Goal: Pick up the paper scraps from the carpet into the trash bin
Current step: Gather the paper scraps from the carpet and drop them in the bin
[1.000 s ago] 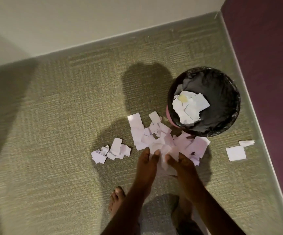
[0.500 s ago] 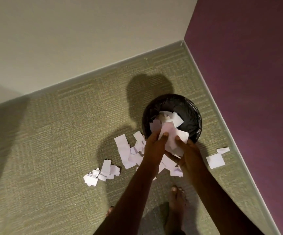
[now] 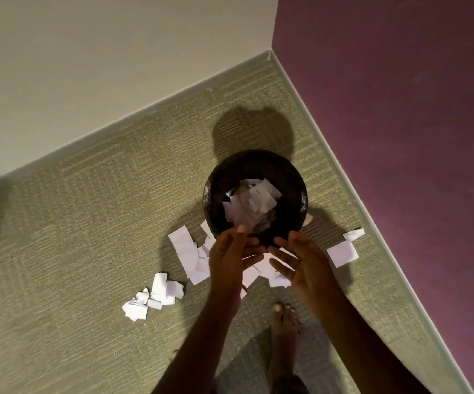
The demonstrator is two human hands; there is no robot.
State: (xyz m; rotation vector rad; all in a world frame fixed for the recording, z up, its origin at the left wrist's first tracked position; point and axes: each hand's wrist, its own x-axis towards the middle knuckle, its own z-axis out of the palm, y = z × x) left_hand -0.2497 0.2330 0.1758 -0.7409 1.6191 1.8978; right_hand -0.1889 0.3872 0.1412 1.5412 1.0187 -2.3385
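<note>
A small pile of paper scraps [image 3: 153,297] lies on the carpet [image 3: 73,237]. A bigger pile [image 3: 186,251] sits by the black trash bin [image 3: 294,177], partly hidden by the hands. Two more scraps [image 3: 342,253] lie near the purple wall [image 3: 400,137]. The left hand [image 3: 230,257] and right hand [image 3: 305,261] hang open over the bin's near edge, holding nothing. Their bunch from before now lies in the bin.

Your left hand [image 3: 231,260] and right hand [image 3: 305,264] hover with fingers spread, holding nothing, over the near rim of the trash bin [image 3: 258,166] at centre frame. Paper scraps [image 3: 186,251] lie on the carpet [image 3: 88,223] beneath them, and a smaller pile [image 3: 156,297] sits at lower left.
</note>
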